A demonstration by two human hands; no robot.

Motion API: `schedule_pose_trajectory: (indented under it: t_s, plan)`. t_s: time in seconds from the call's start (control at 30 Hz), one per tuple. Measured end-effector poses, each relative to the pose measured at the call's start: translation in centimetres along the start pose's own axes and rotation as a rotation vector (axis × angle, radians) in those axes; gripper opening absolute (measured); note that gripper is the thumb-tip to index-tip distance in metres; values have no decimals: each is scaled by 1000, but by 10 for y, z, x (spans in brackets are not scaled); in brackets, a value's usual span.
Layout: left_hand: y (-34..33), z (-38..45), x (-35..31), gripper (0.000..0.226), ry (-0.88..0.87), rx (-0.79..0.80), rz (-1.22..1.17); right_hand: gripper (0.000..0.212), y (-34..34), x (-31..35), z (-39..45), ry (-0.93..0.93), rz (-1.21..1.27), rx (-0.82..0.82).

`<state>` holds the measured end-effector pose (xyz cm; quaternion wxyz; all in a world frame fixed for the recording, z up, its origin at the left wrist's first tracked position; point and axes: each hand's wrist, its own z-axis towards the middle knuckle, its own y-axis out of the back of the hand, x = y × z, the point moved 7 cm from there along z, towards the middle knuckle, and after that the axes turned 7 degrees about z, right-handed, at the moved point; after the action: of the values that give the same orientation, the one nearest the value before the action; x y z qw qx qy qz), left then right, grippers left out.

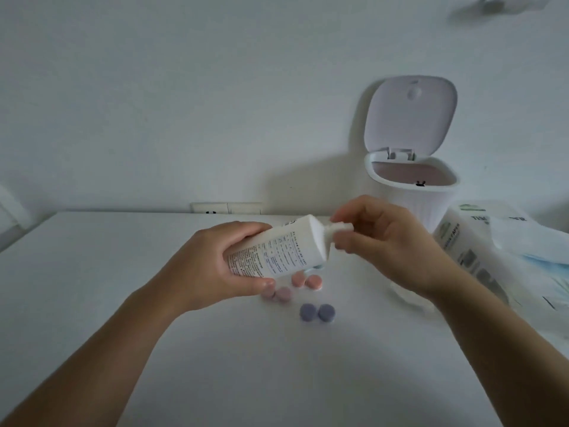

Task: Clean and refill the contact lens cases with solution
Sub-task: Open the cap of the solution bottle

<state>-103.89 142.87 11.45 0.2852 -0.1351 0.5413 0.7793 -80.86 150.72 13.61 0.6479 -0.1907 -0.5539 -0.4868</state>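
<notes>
A white solution bottle (pixel 277 248) with small printed text lies tilted above the white table (pixel 92 272), gripped round its body by my left hand (pixel 212 266). My right hand (pixel 385 241) pinches the bottle's white cap (pixel 340 227) at the nozzle end. Below the bottle sit lens cases: a purple pair (pixel 317 312) in front, a pink one (pixel 313 282) and a mauve one (pixel 281 294) partly hidden by my left fingers.
A small white bin (pixel 412 192) with its lid raised stands at the back right by the wall. A tissue package (pixel 468 251) and crumpled plastic with something blue lie at the right edge. A wall socket (pixel 215 208) sits behind the table.
</notes>
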Motion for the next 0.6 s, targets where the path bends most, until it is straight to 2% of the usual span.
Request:
schedule_pose_trajectory:
  t_s: [0.07, 0.1, 0.2, 0.27, 0.3, 0.37, 0.43, 0.53, 0.6]
  plan:
    - [-7, 7, 13, 72, 10, -46, 22, 38, 3, -13, 9, 12, -31, 42]
    - [-11, 9, 17, 74, 15, -70, 28, 43, 4, -16, 12, 29, -66, 4]
    - [-24, 10, 23, 80, -4, -111, 66, 29, 3, -24, 17, 89, -139, -178]
    - [-28, 9, 28, 82, -16, -102, 94, 18, 1, -29, 21, 97, -159, -180]
    - [-28, 8, 31, 82, -16, -102, 98, 12, -1, -32, 21, 91, -125, -122]
    - [-26, 6, 37, 80, -4, -111, 79, 28, -3, -38, 20, 70, -32, 16]
    - [-27, 4, 37, 79, -4, -105, 76, 44, -1, -40, 18, 77, -5, 19]
    - [-31, 3, 34, 80, -23, -89, 96, 30, -1, -40, 15, 102, -50, -114]
    - [-31, 3, 34, 79, -36, -89, 116, 21, -5, -40, 13, 130, -79, -138]
